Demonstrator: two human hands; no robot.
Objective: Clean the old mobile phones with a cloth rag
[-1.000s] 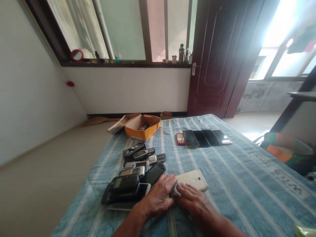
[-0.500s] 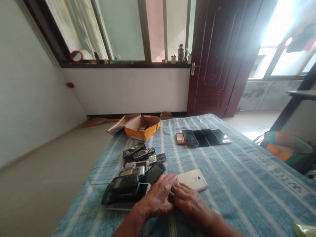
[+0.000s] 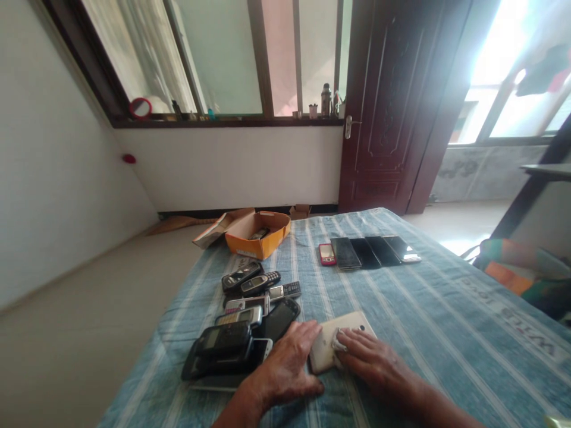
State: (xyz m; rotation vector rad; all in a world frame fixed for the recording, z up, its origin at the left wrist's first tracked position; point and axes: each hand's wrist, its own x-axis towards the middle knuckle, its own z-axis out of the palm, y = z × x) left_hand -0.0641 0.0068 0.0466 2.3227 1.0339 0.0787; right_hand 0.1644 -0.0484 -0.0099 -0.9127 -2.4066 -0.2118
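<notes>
A white smartphone [image 3: 328,351] lies back up on the blue striped cloth near me. My left hand [image 3: 285,365] rests flat beside it, fingers touching its left edge. My right hand [image 3: 370,359] presses a small white cloth [image 3: 339,342] onto the phone's back with closed fingertips. A heap of old mobile phones [image 3: 243,321] lies just left of my left hand.
A row of smartphones [image 3: 370,251] with a small red phone [image 3: 327,254] lies further back. An orange box [image 3: 256,229] with a phone in it stands at the table's far left corner. The blue striped table [image 3: 446,321] drops to bare floor on the left. Coloured bags [image 3: 521,270] sit at right.
My right hand has slid forward along the white phone with the cloth. My left hand shifted slightly to the phone's left edge. The view tilted down a little.
</notes>
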